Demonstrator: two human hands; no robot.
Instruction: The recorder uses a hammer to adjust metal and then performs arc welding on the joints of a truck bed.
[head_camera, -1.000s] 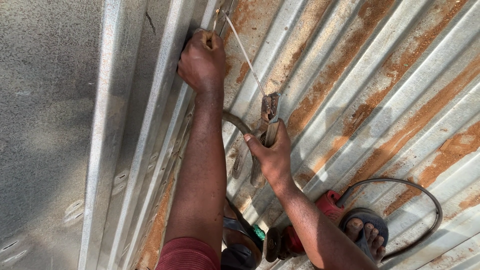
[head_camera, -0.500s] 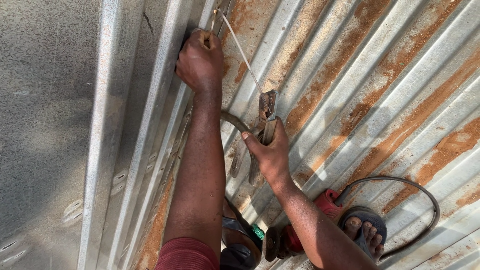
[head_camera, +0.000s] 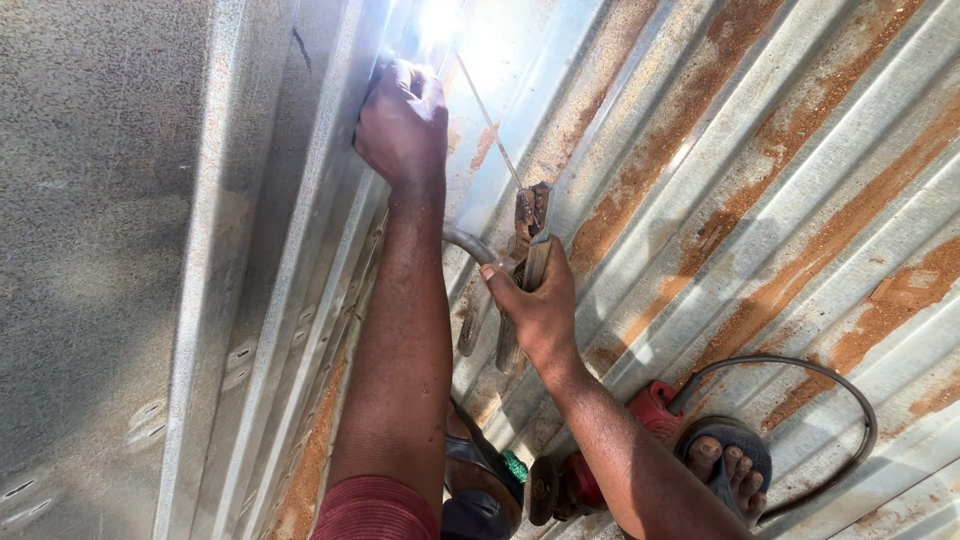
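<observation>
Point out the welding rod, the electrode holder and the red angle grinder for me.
welding rod (head_camera: 487, 118), head view, mid-length of the thin rod.
electrode holder (head_camera: 528, 225), head view, its jaw end above the right hand (head_camera: 535, 310).
red angle grinder (head_camera: 652, 408), head view, its red body by the foot.

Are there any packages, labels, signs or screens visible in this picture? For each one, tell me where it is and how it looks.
None is in view: no package, label, sign or screen.
What shows instead: rust-streaked corrugated metal sheets; the left hand pressed on a grey metal frame; the right hand gripping an electrode holder with a thin rod up to a bright arc; a red power tool with a dark cable at the bottom.
</observation>
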